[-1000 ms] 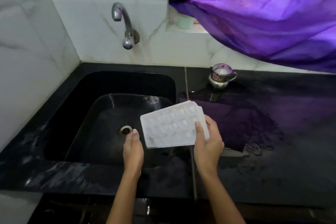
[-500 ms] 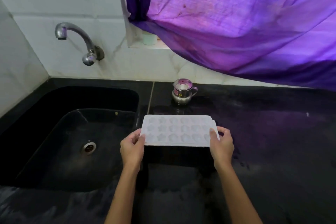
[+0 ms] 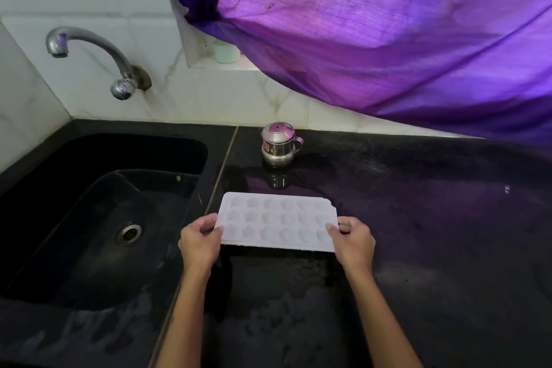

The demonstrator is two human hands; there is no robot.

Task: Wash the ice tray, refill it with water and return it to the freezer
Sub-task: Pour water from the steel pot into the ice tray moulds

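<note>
My left hand point(image 3: 199, 243) and right hand point(image 3: 355, 240) each grip the ice tray point(image 3: 277, 221) level over the desk point(image 3: 418, 248); freezer trip remains.

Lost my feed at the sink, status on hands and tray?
Left hand and right hand grip the ice tray at its short ends. Tray level above the counter, right of the sink. Steel pot behind, apart.
</note>
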